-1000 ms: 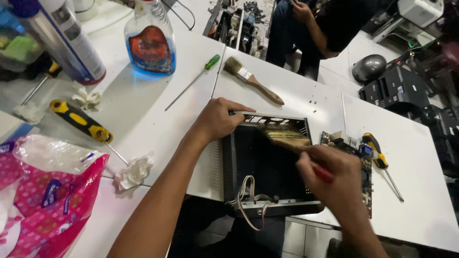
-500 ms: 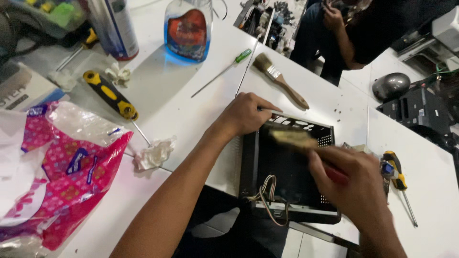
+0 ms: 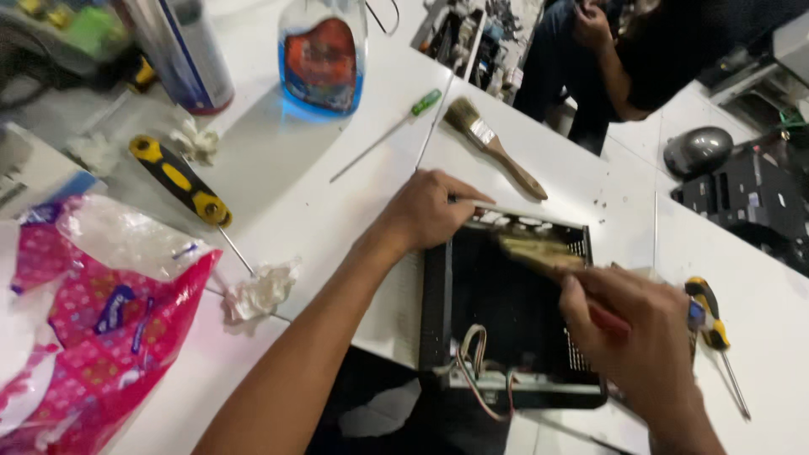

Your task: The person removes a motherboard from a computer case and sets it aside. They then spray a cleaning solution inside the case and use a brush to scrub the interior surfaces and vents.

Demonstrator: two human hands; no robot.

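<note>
Case: the open black metal computer case (image 3: 506,312) lies flat on the white tabletop (image 3: 337,194), right in front of me, its far end toward the other person.
Brush in use: a flat paintbrush with pale bristles and a red handle (image 3: 539,251), its bristles at the far inner edge of my case, blurred in the picture.
Right hand: my right hand (image 3: 636,337) is closed around the red handle, wrist bent, reaching in from the near right corner.
Left hand: my left hand (image 3: 430,211) is clamped on the case's far left corner, fingers curled over the rim, forearm stretched straight across the tabletop.
Progress: judging by the brush's place, I am at the far edge; the wire bundle (image 3: 472,362) at the near end looks untouched, and I cannot tell how much dust remains.
Just beside: a yellow-and-black screwdriver (image 3: 712,316) to the right of the case, a crumpled white tissue (image 3: 259,291) to the left.
Further off: a second wooden-handled brush (image 3: 493,147), a thin green-handled screwdriver (image 3: 396,131), a larger yellow-and-black screwdriver (image 3: 181,181), a blue liquid spray bottle (image 3: 322,55), a pink plastic bag (image 3: 93,329).
Across: another person's hand (image 3: 590,21), well apart from mine.
</note>
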